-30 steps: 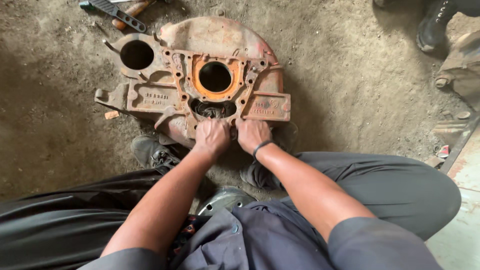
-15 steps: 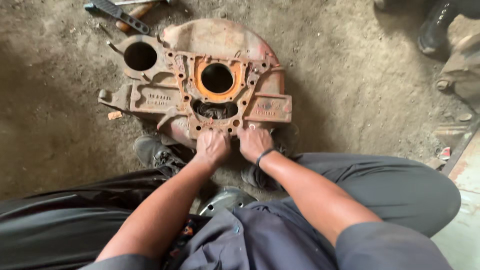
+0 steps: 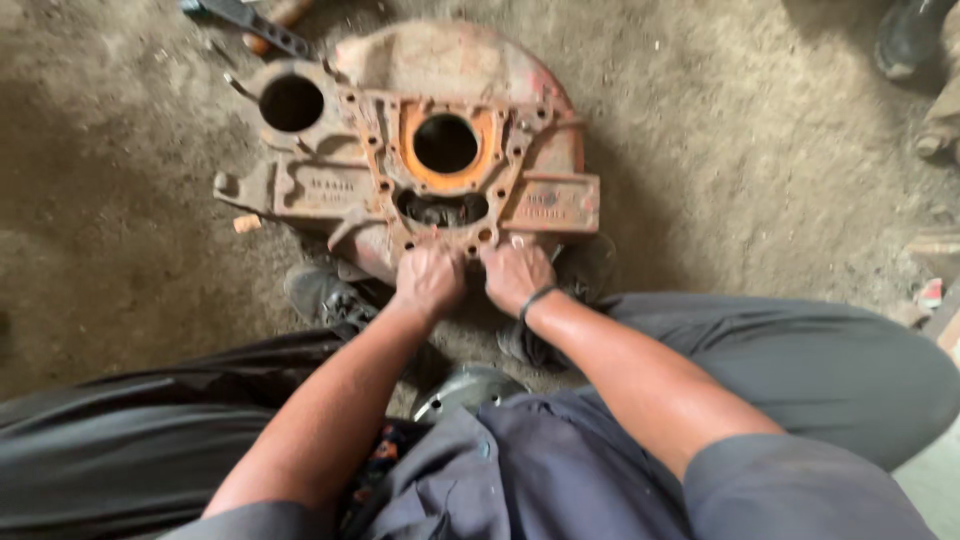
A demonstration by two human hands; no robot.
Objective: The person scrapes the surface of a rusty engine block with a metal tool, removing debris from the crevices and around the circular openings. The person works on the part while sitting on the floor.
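Note:
A large rusty orange-red cast metal housing point(image 3: 430, 110) lies flat on the dirt floor, with a round centre hole ringed in orange and a second round hole at its upper left. My left hand point(image 3: 428, 283) and my right hand point(image 3: 515, 275) sit side by side on its near edge, fingers curled onto the flange by the bolt holes. A dark band circles my right wrist. Whether the fingers pinch some small part is hidden.
My dark shoes point(image 3: 325, 297) stand just below the housing, my grey-trousered knees at either side. A dark tool with a wooden handle point(image 3: 265, 22) lies at the top left. Another person's shoe point(image 3: 905, 35) and metal parts point(image 3: 940, 120) sit at the right edge.
The housing sits lower and closer in view than before. Both hands stay together on its near edge, shifted slightly down the frame with it.

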